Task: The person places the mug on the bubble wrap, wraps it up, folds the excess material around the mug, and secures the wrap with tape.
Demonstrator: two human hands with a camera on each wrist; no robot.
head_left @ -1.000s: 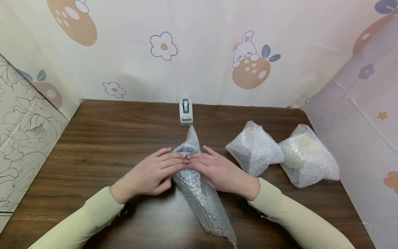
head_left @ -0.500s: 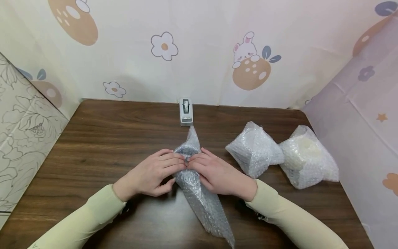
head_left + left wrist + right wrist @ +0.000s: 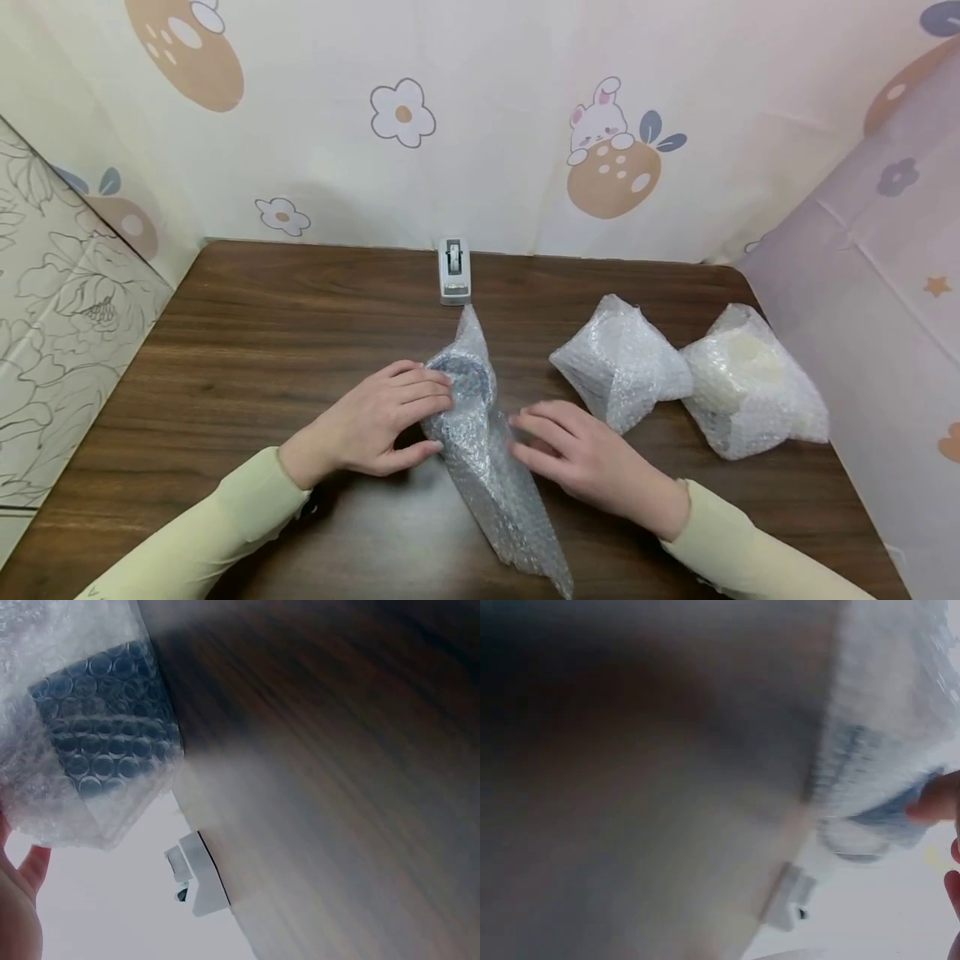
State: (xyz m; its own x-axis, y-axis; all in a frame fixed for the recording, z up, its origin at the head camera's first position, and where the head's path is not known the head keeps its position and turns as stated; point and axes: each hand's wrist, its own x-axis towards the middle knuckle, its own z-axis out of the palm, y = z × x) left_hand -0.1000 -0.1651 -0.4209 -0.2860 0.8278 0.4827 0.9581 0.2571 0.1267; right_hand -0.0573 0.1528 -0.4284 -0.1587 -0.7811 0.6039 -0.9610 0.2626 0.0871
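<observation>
A sheet of bubble wrap covers a dark blue, round-rimmed, cup-like thing and trails off toward the front edge. My left hand holds this bundle from the left, fingers over its upper part and thumb low along its side. Just right of the wrap is my right hand, its fingers loosely bent and holding nothing. Whether its fingertips still brush the wrap's edge is hard to tell. In the right wrist view, a blurred fingertip shows in front of the bundle.
Two bubble-wrapped bundles lie side by side on the right of the wooden table. A white tape dispenser stands at the back edge, close behind the wrap's pointed end. A patterned curtain hangs behind.
Both hands pressed the wrap together at the middle. My right hand has since let go and moved right and toward me, uncovering the round rim. My left hand has stayed on the bundle.
</observation>
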